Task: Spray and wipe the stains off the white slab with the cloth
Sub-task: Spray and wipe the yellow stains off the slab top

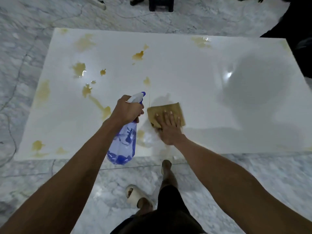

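The white slab lies flat on the floor, with several yellow-brown stains across its left half and far corners. My left hand grips the neck of a blue see-through spray bottle, nozzle pointing away over the slab. My right hand presses flat, fingers spread, on a folded tan cloth near the slab's front middle. A faint stain sits just left of that hand, partly behind the bottle.
Grey marble floor surrounds the slab. My legs and a cream slipper stand at the slab's front edge. A dark stool base and a cable lie beyond the far edge. A dark shape fills the upper right corner.
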Available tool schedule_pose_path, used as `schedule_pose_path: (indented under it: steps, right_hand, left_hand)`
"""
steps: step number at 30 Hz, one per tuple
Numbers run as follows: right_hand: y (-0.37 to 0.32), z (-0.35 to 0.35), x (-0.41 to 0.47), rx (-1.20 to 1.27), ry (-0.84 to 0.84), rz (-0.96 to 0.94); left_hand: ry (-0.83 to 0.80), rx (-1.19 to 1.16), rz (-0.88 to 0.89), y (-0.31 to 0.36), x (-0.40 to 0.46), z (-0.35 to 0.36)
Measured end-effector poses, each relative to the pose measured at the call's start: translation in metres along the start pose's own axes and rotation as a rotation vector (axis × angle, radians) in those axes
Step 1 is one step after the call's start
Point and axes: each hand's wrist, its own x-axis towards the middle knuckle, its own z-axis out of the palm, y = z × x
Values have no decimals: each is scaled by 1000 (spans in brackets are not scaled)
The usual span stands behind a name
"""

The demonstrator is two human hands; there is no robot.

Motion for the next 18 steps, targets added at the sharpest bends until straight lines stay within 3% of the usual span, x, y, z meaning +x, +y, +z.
schedule_pose_path:
  steps: [3, 7, 11, 15, 18]
  right_hand:
    - [-15, 16, -46, 36, -45, 36]
    - [-18, -42, -30, 298, -149, 94]
    - [-2, -109, 5, 1208, 45, 284]
    - [12, -161, 58, 1821, 80, 189]
    - [0, -194, 108, 1692, 94, 205]
  left_hand:
    - [-56, 21, 2, -8, -24, 0]
    - [-83, 36, -12, -5, -26, -2]
    - [-57, -11, 30, 23, -4, -9]
    - [6, 15, 47, 49, 41, -21]
    - [25, -3, 56, 63, 78, -27]
